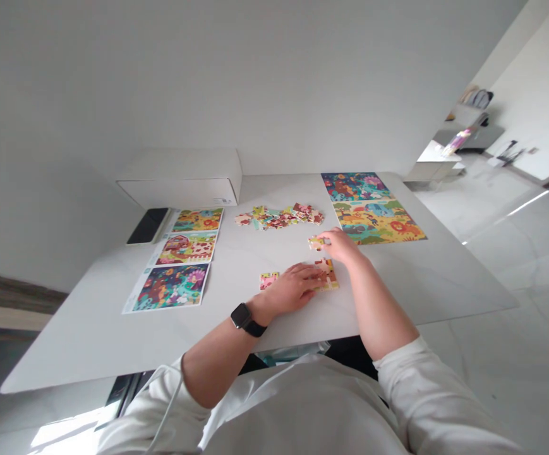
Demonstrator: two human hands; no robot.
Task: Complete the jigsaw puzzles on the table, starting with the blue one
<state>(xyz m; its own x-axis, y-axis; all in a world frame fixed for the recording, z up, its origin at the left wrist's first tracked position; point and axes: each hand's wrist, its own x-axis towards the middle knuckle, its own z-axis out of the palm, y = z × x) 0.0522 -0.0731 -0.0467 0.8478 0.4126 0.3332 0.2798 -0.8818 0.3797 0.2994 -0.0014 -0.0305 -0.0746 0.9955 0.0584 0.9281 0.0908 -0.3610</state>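
Observation:
My left hand (293,288), with a dark watch on its wrist, lies flat with fingers stretched out. Its fingertips rest on a small joined section of jigsaw puzzle (331,278), which they partly cover. Just above it, my right hand (343,245) pinches the right side of a yellowish puzzle piece (316,242) at the table surface. Left of my left hand lies a pink and green puzzle piece (268,279), partly behind the hand. Farther back is a loose heap of puzzle pieces (278,218).
Three picture sheets (172,287) lie in a column at the left, beside a dark-screened phone (148,226). Behind them a white box (179,189) stands near the wall. Two finished-looking animal pictures (381,221) lie at the right of the white table (445,278).

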